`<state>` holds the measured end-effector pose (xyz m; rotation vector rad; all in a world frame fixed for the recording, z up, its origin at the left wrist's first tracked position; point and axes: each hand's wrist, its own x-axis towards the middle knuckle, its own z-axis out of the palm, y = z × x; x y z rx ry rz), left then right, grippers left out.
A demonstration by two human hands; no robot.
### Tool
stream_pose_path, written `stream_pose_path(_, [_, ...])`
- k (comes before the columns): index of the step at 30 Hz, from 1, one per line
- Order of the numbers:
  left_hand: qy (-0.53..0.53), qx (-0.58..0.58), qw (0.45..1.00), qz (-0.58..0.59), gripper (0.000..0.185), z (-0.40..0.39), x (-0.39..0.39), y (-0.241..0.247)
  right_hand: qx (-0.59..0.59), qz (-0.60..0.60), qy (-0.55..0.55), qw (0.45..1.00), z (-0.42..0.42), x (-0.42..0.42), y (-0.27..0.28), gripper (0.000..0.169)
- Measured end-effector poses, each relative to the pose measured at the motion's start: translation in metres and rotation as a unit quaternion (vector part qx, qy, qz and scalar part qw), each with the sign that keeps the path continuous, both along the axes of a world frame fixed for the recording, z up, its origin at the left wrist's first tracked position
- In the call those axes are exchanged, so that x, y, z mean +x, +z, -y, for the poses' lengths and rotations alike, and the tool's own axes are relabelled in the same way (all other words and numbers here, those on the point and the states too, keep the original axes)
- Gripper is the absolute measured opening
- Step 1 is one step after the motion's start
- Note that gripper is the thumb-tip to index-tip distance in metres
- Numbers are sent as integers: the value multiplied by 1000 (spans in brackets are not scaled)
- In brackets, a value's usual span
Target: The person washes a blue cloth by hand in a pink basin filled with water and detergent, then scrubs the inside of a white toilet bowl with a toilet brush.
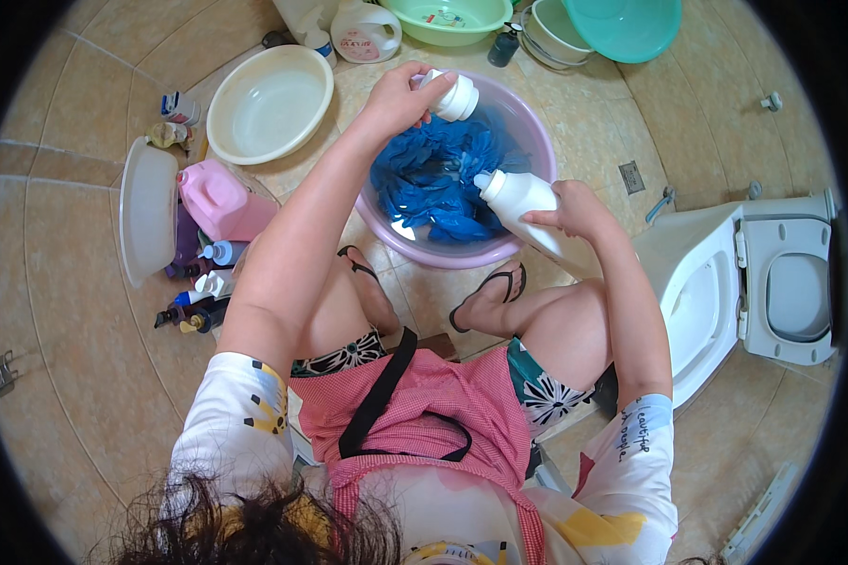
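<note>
My left hand (pixel 403 102) grips a white plastic bottle cap (pixel 456 97), held tilted over the far side of a lilac plastic basin (pixel 548 152). Soaking in the basin's water is a bundle of blue fabric (pixel 438 176). Around a white plastic bottle (pixel 526 201) my right hand (pixel 572 212) is closed. The bottle is tipped with its uncapped mouth toward the fabric, above the basin's right part. I cannot tell whether liquid is leaving the bottle or the cap.
A cream basin (pixel 272 106) lies at the far left. A pink jug (pixel 226 201) and several pump bottles crowd the left wall, beside an upright translucent basin (pixel 145 212). Green basins (pixel 452 21) stand at the back. A toilet (pixel 707 296) is close on the right.
</note>
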<state>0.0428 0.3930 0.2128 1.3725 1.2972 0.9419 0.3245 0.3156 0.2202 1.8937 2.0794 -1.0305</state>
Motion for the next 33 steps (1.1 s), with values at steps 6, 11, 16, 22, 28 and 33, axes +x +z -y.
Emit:
stream_pose_path(6, [-3,0,1000,6,58,0,-2,2,4,-2,3,1000,-1,-2,0,57])
stream_pose_path(11, [1,-3,1000,-1,57,2,-2,2,3,-13,-12,1000,0,-2,0,56])
stream_pose_path(16, [-15,-8,1000,-3,53,1,1,0,31,-62,-54,996,7,4,10,55])
stream_pose_path(22, [-99,-31,994,-35,43,12,15,2,67,-160,-85,981,15,26,11,45])
stream_pose_path(28, [-123,-22,992,-6,48,11,32,-10,95,-201,-107,969,20,19,24,40])
stream_pose_path(33, [-124,-15,992,-25,46,13,37,-2,78,-203,-113,970,18,21,24,52])
